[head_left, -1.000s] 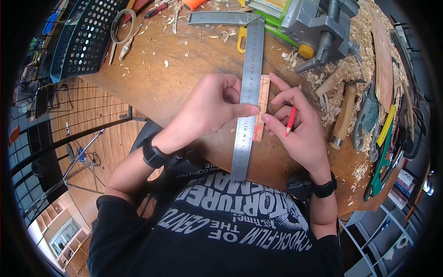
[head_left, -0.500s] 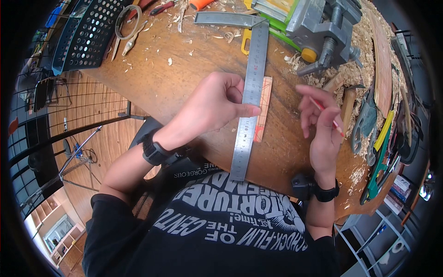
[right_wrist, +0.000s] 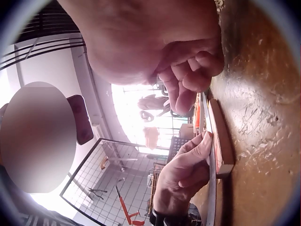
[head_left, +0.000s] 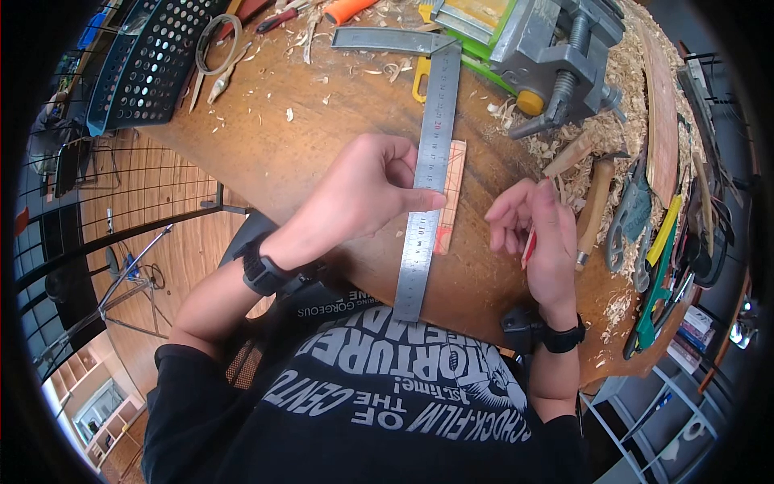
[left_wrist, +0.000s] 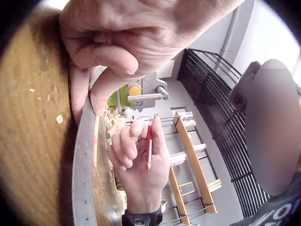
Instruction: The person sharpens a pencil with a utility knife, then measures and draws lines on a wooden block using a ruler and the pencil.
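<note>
A steel ruler (head_left: pixel 420 234) with a metal stock (head_left: pixel 379 40) at its far end lies along a small wooden piece (head_left: pixel 453 185) marked with red lines. The left hand (head_left: pixel 363 189) grips the ruler, thumb on its face beside the wood. Right of the wood, the right hand (head_left: pixel 538 234) is raised with a red pencil (head_left: pixel 529 246) held between its fingers, apart from ruler and wood. In the left wrist view the same pencil (left_wrist: pixel 149 146) lies against the right hand's fingers (left_wrist: pixel 124 143). The right wrist view shows the wood's (right_wrist: pixel 222 141) side against the ruler.
A metal vise (head_left: pixel 556 56) stands at the back right, among wood shavings (head_left: pixel 637 89). Several knives and tools, one a wooden-handled tool (head_left: pixel 595 206), lie at the right. A perforated basket (head_left: pixel 149 73) and a tape roll (head_left: pixel 218 44) are at the back left.
The right hand has drawn away from the wood to the right, carrying the red pencil, whose angle has changed. The left hand keeps its grip on the ruler.
</note>
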Demonstrator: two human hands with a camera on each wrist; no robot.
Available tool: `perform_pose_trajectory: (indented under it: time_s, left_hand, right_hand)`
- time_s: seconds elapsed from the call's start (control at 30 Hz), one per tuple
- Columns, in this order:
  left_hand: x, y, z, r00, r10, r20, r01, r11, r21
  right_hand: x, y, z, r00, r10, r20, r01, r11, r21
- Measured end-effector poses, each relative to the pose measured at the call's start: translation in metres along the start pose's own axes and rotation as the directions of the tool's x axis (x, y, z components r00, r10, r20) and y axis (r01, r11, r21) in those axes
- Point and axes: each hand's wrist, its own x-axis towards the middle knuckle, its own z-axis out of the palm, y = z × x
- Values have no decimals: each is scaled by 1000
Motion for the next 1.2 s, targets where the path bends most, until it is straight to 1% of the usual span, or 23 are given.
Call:
perform_pose_trajectory:
  time_s: [0.07, 0.1, 0.17, 0.23, 0.3, 0.37, 0.43, 0.53, 0.6, 0.67, 0.7, 0.77, 0.8, 0.87, 0.9, 0.97, 1.0, 1.07, 1.2]
  left_hand:
    - [0, -2, 1, 1000, -1, -2, 1, 1000, -16]
    - [0, -3, 0, 1000, 0, -7, 0, 999, -32]
    - [2, -9, 1, 1000, 21, -11, -21, 999, -36]
    - [3, -10, 1, 999, 44, -13, -45, 998, -39]
    - [2, -7, 1, 1000, 22, -6, -22, 999, -23]
    - [0, -3, 1, 1000, 1, -8, -1, 1000, -23]
    - [0, -2, 0, 1000, -22, -11, 21, 1000, -22]
    - [2, -6, 0, 1000, -7, 2, 7, 1000, -24]
    - [3, -8, 1, 1000, 31, -3, -31, 999, -11]
    - [1, -4, 1, 1000, 7, -3, -7, 1000, -14]
    - [0, -2, 1, 1000, -14, -3, 14, 1000, -15]
    - [0, -4, 1, 1000, -4, 2, 4, 1000, -29]
    - [0, -5, 0, 1000, 10, 6, -9, 999, -41]
    - [2, -9, 0, 1000, 22, 4, -22, 999, -37]
    - [3, -10, 0, 999, 38, 3, -38, 999, -30]
    - [2, -9, 0, 999, 32, 5, -32, 999, -20]
    - [2, -8, 0, 1000, 27, 8, -27, 1000, -7]
    - [1, -7, 0, 1000, 26, 7, -26, 1000, -5]
    - [1, -9, 0, 1000, 26, 5, -26, 999, -36]
  right_hand:
    - [3, 3, -3, 991, -124, 49, 127, 990, -56]
    - [4, 2, -4, 990, -128, 52, 130, 990, -57]
    - [0, 0, -5, 999, 15, 28, -14, 999, -46]
    - [-1, 0, -2, 1000, 0, 21, 2, 997, -71]
    - [0, 1, 0, 1000, -15, 14, 16, 995, -97]
    - [1, 4, 1, 998, -42, 35, 42, 999, 7]
    - [1, 7, 1, 997, -59, 41, 58, 998, 15]
    - [2, 6, -1, 994, -85, 65, 85, 996, 9]
    - [2, 5, -1, 992, -94, 84, 95, 996, -5]
    - [2, 5, 1, 995, -98, 21, 96, 992, 77]
    - [1, 4, 2, 995, -94, 24, 92, 993, 78]
    - [0, 2, 6, 998, -9, -56, 14, 995, 96]
    - [1, 0, 11, 999, -6, -53, 11, 995, 95]
    - [2, -3, 21, 986, 14, -167, 2, 996, 92]
    - [3, -1, 22, 986, 16, -165, 0, 996, 91]
    - [5, 8, 23, 989, -53, -138, 54, 999, 6]
    - [6, 12, 23, 989, -50, -136, 51, 999, 6]
    - [10, 19, 25, 985, -103, -137, 98, 994, -42]
    - [13, 18, 34, 977, -143, -157, 137, 989, -52]
